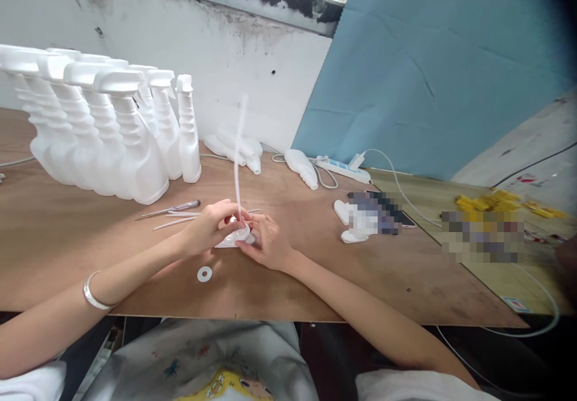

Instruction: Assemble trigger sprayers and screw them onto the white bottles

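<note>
My left hand [210,226] is closed, its fingertips pinching the lower end of a thin white tube [237,160] that stands nearly upright. At the tube's foot is a white spray head [229,240], lying low over the table and partly covered by my fingers. Wrapped round its right side is my right hand [269,241]. Whether the tube's end sits inside the spray head is hidden. Just in front of my left hand lies a flat white washer [204,274]. Several loose white tubes [174,222] and a screwdriver [171,210] lie to the left of it.
Several white spray bottles [139,148] with heads on stand at the left. White bottles [301,168] lie along the wall near a power strip [345,168]. More white spray heads [354,237] lie right, beside a partly blurred phone [392,208]. Yellow items [487,201] are farther right.
</note>
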### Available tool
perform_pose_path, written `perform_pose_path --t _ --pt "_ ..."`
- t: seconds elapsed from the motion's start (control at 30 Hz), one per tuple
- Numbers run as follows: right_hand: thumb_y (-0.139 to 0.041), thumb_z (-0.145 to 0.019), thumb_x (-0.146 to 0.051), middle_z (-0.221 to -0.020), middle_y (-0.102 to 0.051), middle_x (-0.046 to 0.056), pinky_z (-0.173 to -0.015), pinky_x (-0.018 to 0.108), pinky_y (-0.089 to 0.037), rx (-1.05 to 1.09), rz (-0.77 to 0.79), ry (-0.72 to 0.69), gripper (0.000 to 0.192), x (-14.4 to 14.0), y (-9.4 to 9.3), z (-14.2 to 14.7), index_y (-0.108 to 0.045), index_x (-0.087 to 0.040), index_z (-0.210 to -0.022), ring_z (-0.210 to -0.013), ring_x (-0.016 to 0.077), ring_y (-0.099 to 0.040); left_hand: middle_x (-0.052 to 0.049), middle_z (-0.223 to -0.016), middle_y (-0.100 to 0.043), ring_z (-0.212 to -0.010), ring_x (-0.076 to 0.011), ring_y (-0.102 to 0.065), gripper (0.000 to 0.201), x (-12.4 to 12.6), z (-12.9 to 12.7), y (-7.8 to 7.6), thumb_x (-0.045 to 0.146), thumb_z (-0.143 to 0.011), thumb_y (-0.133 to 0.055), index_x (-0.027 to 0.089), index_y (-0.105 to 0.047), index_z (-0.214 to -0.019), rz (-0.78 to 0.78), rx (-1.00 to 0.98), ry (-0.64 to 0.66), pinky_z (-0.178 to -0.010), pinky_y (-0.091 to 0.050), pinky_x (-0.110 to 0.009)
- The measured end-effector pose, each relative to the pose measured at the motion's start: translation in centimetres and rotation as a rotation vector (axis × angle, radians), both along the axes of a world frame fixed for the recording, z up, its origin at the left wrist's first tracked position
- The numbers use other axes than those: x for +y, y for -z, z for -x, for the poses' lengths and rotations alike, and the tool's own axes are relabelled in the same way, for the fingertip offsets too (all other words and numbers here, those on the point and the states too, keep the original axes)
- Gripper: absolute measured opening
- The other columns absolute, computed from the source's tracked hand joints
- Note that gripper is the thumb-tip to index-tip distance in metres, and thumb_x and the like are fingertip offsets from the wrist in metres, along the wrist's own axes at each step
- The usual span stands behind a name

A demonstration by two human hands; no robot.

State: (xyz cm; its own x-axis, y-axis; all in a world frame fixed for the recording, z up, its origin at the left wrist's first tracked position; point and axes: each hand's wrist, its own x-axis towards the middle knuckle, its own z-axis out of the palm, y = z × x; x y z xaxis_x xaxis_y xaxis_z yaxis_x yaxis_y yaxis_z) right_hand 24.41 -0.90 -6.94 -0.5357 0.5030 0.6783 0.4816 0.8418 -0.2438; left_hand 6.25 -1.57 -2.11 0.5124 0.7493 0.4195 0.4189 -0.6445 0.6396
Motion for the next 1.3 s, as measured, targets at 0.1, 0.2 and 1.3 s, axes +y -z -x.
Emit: perform_pose_path --t 0.1,0.2,1.3 --pt "-0.056 -0.076 -0.037 -0.089 -0.063 0.007 -0.075 0.035 -0.047 -0.004 0.031 0.002 0.039 -0.1 0.0 0.1 -0.039 -0.02 -0.107 -0.084 0.0201 -0.06 0.001 -0.068 -0.057 -0.062 -0.0112 -0.044 0.012 0.0 -0.1 0.2 0.028 -0.079 -0.056 0.018 -0.063 -0.078 -0.027 -0.032 -0.048 -0.06 -0.039 -0.022" --pt "-0.056 -0.076 -0.037 -0.093 -0.062 0.008 -0.076 0.035 -0.047 -0.006 0.035 -0.001 0.038 -0.1 0.0 0.1 -0.04 -0.02 -0.106 -0.086 0.0198 -0.06 0.001 -0.064 -0.056 -0.062 -0.0111 -0.044 0.013 0.2 0.0 0.5 0.029 -0.076 -0.06 0.018 -0.064 -0.074 -0.019 -0.073 -0.056 -0.059 -0.038 -0.021" --pt "-0.057 -0.076 -0.035 -0.102 -0.06 0.009 -0.078 0.034 -0.048 0.054 0.125 -0.042 0.04 0.0 0.5 0.2 -0.036 -0.021 -0.106 -0.09 0.0189 -0.06 -0.001 -0.066 -0.054 -0.058 -0.0092 -0.041 0.011 -0.1 -0.5 1.1 0.018 -0.074 -0.059 0.013 -0.064 -0.066 0.001 -0.214 -0.015 -0.054 -0.032 -0.022"
